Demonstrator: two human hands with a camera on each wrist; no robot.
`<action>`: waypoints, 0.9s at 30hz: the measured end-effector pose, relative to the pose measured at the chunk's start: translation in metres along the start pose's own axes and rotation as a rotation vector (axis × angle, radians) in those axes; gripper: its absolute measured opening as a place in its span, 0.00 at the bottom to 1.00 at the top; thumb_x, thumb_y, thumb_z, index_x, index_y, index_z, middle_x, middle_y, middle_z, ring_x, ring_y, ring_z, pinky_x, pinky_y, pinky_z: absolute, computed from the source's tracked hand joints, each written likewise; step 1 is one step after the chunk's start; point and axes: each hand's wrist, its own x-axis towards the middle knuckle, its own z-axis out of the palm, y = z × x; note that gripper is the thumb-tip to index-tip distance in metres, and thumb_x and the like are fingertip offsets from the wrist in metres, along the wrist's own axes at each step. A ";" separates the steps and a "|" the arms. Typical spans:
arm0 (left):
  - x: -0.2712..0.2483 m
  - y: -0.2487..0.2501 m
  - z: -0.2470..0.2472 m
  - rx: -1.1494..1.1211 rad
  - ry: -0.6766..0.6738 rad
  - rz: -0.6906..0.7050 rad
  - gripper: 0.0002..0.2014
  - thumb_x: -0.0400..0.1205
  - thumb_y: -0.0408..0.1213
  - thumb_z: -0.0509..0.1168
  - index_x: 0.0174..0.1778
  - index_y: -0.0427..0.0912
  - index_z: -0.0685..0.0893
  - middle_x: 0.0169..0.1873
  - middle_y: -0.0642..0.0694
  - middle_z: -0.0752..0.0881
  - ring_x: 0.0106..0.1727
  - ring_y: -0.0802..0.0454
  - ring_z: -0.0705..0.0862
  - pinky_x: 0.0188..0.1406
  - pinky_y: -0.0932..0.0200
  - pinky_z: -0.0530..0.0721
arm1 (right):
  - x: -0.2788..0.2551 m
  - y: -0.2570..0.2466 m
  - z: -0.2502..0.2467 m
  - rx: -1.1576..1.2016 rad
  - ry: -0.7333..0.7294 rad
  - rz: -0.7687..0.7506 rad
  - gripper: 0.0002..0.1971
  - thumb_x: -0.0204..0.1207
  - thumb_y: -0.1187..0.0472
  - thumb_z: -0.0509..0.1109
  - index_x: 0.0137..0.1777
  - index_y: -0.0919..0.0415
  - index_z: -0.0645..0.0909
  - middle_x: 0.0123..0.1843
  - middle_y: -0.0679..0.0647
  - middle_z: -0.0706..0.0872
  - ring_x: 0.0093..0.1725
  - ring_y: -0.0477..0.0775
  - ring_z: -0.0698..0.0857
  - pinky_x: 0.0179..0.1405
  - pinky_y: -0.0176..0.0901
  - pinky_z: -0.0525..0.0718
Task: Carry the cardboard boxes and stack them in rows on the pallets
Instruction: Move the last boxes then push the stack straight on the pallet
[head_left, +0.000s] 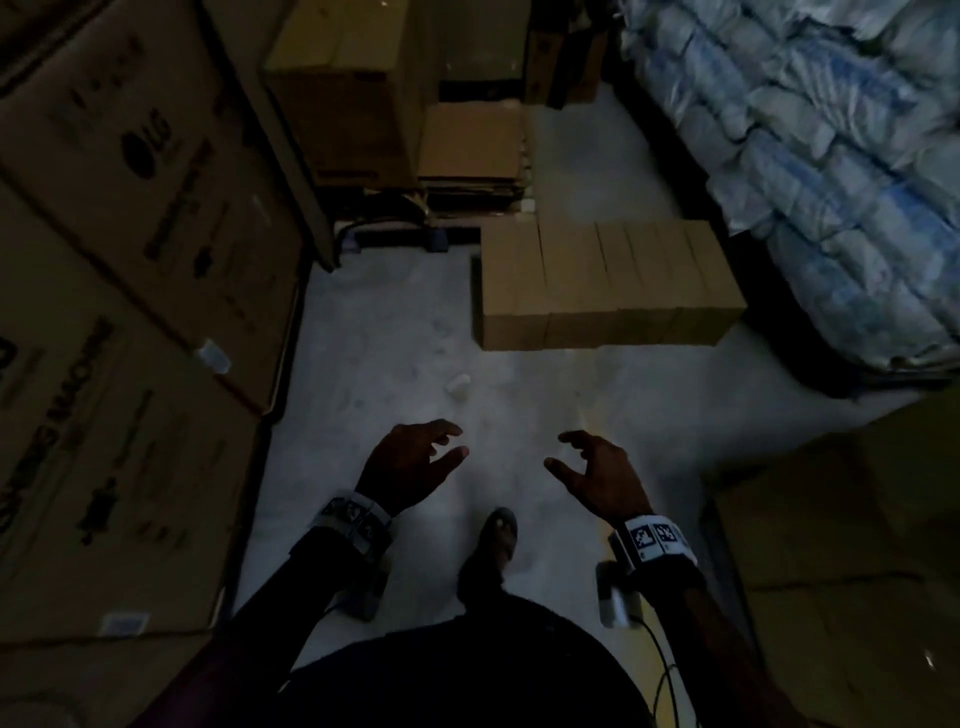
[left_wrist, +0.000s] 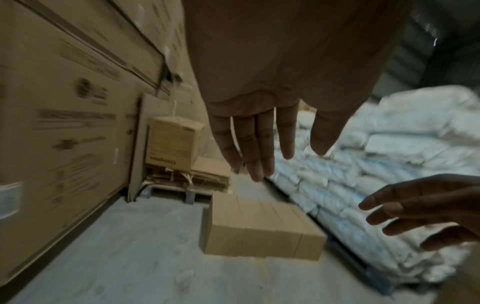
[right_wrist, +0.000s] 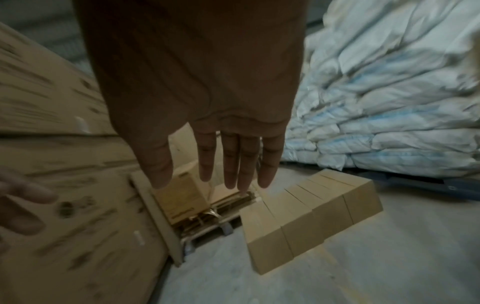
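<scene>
Hands hang empty over the floor (head_left: 395, 332) in the lower middle of the head view: the left hand (head_left: 410, 462) and the right hand (head_left: 597, 475) face each other, fingers spread and loosely bent, touching nothing. In each wrist view the fingers point straight out, apart from one another, with nothing between them.

Above the hands, at the frame's centre, a row of plain boxes (head_left: 602, 283) stands side by side on the floor, packed tight against each other; how many I cannot tell. Well apart from both hands.

Big printed cartons (head_left: 119, 218) fill the left edge. White sacks (head_left: 810, 156) pile up along the upper right, just beside the row's right end. At the top centre a tall box (head_left: 343, 88) and a flat cardboard stack (head_left: 472, 145) sit on a pallet (left_wrist: 192, 195) behind the row. 1 sandalled foot (head_left: 493, 540) shows between the wrists, low in the frame.
</scene>
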 end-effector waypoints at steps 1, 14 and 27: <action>0.031 0.000 -0.007 0.006 -0.029 -0.012 0.20 0.80 0.61 0.70 0.63 0.56 0.88 0.49 0.58 0.88 0.47 0.58 0.88 0.53 0.56 0.88 | 0.029 -0.003 -0.009 -0.001 -0.015 0.018 0.27 0.80 0.39 0.74 0.75 0.51 0.80 0.72 0.56 0.85 0.70 0.58 0.84 0.64 0.48 0.82; 0.381 -0.014 -0.017 -0.170 -0.194 -0.101 0.23 0.76 0.64 0.67 0.58 0.54 0.91 0.50 0.55 0.94 0.51 0.57 0.92 0.56 0.53 0.89 | 0.351 -0.032 -0.086 0.096 -0.003 0.127 0.21 0.80 0.43 0.76 0.66 0.55 0.86 0.62 0.57 0.90 0.59 0.55 0.89 0.52 0.39 0.81; 0.687 -0.112 0.024 -0.198 -0.470 -0.272 0.10 0.84 0.42 0.73 0.57 0.41 0.91 0.52 0.44 0.93 0.55 0.48 0.90 0.63 0.53 0.84 | 0.661 -0.007 -0.021 0.199 -0.164 0.568 0.20 0.81 0.45 0.75 0.68 0.54 0.85 0.62 0.59 0.90 0.62 0.59 0.88 0.63 0.50 0.85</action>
